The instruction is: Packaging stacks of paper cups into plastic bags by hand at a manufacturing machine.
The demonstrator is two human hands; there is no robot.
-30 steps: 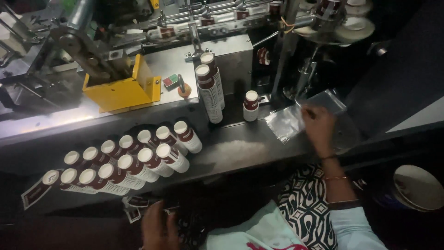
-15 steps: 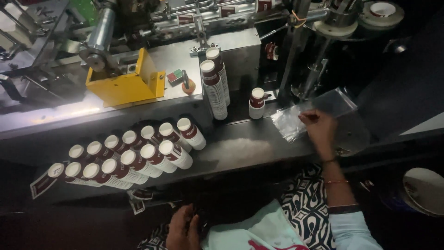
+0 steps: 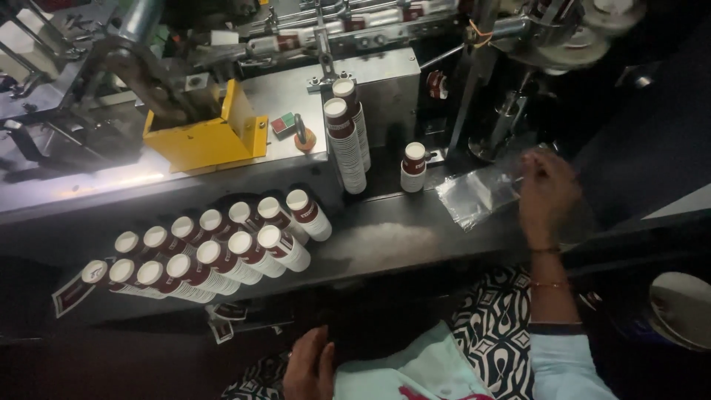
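rows of lying paper cup stacks (image 3: 215, 248) on counter (image 3: 385, 241), left. left hand (image 3: 309, 367) low by lap, released, holding nothing. two upright stacks (image 3: 346, 137), one short stack (image 3: 413, 167), centre. right hand (image 3: 546, 194) grasped clear plastic bag (image 3: 478, 194); best pinched at the mouth, kept flat.

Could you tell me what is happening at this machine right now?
A person sits at a paper cup machine. Their right hand is on a clear plastic bag lying on the metal ledge; their left hand rests low by their lap, holding nothing. Stacks of paper cups lie on their sides to the left, two tall stacks stand upright, and a short stack stands beside the bag.
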